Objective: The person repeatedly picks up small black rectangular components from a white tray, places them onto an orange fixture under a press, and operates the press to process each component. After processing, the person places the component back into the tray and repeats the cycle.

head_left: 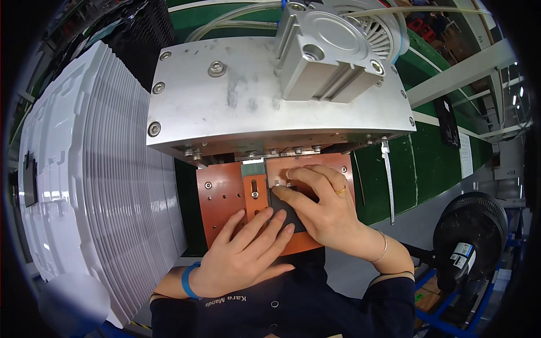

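A dark flat piece (284,217) lies on the orange-red fixture plate (217,183) in front of the press. My left hand (239,256) is open, fingers spread, with its fingertips resting on the dark piece and the slotted orange block (255,188) beside it. At the far end of the dark piece, my right hand (327,208) is bent into a pinch around a spot with small silver parts (276,183). What sits between its fingertips is too small and covered to name.
A silver metal press (225,107) with an air cylinder (332,50) stands just beyond the plate. Stacked white plastic trays (96,158) rise at left. On the green bench at right lie a metal ruler (389,186) and a black device (446,121). A black fan (470,231) stands at lower right.
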The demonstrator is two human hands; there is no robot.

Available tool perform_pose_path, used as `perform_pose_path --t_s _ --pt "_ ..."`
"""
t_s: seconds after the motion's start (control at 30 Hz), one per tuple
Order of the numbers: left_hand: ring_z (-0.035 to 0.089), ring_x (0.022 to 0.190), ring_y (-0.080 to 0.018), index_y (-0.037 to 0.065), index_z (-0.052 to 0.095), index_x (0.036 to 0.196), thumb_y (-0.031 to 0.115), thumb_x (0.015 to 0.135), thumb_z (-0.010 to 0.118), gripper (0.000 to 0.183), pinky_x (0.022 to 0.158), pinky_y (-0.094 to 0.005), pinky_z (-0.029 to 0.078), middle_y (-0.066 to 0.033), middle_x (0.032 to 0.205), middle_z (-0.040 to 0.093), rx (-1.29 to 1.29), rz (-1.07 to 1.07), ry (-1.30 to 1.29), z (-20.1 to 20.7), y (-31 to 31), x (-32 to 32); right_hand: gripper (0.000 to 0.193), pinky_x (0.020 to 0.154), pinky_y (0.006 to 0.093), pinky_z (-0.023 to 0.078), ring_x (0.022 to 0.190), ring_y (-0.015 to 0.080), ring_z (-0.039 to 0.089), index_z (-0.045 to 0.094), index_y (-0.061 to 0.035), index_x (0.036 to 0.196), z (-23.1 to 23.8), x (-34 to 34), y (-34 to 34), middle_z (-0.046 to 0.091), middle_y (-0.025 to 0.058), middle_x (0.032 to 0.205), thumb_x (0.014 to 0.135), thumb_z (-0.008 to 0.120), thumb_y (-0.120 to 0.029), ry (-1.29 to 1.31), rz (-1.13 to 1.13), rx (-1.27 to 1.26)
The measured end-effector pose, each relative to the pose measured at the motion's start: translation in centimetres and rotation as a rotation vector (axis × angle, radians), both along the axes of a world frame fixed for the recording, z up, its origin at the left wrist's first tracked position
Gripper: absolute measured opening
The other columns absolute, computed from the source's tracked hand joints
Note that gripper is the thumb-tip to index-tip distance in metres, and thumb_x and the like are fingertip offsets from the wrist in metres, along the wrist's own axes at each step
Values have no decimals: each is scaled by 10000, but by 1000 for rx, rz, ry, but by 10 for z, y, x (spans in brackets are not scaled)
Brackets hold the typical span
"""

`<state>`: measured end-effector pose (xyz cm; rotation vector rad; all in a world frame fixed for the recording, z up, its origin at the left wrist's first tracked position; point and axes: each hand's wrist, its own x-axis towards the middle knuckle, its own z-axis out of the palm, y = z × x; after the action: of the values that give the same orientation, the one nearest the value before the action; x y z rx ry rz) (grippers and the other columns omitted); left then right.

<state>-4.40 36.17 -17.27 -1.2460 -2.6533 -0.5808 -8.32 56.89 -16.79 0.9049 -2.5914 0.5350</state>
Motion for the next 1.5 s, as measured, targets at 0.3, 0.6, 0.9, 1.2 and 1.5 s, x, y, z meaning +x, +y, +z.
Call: perform_pose_path --t_s 0.3,0.6,0.9,1.2,1.5 --pt "517 1189 -273 129 657 1168 588 764 673 611 993 -458 398 -74 1265 589 -13 13 -12 3 0 0 378 855 392 429 1070 285 518 646 -85 1114 6 -1 2 561 96 1184 738 692 -93 -64 -75 -78" --pt "488 1217 -309 100 642 1196 643 746 654 705 1033 -493 353 -99 1298 564 37 6 -113 9 -1 -2 383 890 375 463 1055 281 554 667 -41 1032 14 31 27 615 100 1157 709 783 -211 -255 -32 -140" --pt "400 1299 -355 102 605 1253 688 726 630 788 1043 -544 329 -120 1393 480 9 99 -175 16 2 -22 324 857 364 484 1009 276 563 684 -53 980 12 -8 27 626 88 1108 694 789 -161 -225 9 -190" --pt "372 1314 -340 172 611 1269 700 740 610 748 1059 -541 305 -102 1409 469 -50 109 -187 15 3 -21 326 840 363 490 1010 274 561 685 -48 965 12 -11 26 629 84 1096 684 795 -172 -260 14 -194" --pt "404 1320 -270 174 616 1263 663 787 595 682 1090 -523 260 -53 1363 523 -19 151 -229 14 4 -20 308 845 348 496 1018 263 562 685 -42 947 12 -11 26 631 87 1139 696 789 -186 -290 0 -165"
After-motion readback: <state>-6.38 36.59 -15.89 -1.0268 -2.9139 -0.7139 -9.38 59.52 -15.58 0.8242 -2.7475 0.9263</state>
